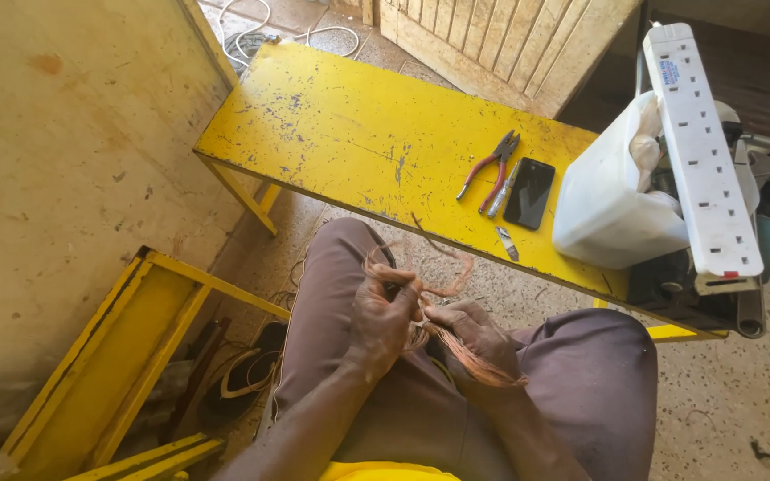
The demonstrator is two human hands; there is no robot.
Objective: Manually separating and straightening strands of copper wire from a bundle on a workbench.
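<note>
Head view, seated, lap in brown trousers (581,392).

- Left hand (383,316): clenched on bundle of copper wire strands (483,363), fingers pinching strands near upper loop.
- Right hand (472,331): gripping same bundle lower down, strands fanning out past wrist toward right thigh.
- Wire loose ends curling up btwn hands & tabletop edge, over lap, not on tabletop.
- Yellow tabletop (349,134): paint scuffed, just ahead of knees.
- On tabletop, right part: red-handled pliers (490,167); black phone (529,192) just beside pliers; small blade/metal piece (507,243) near front edge; white plastic tub (606,200); white power strip (702,147) resting across tub & dark item at far right.
- Left, on floor: yellow metal frame (109,356); sandal (247,379) beside it.
</note>
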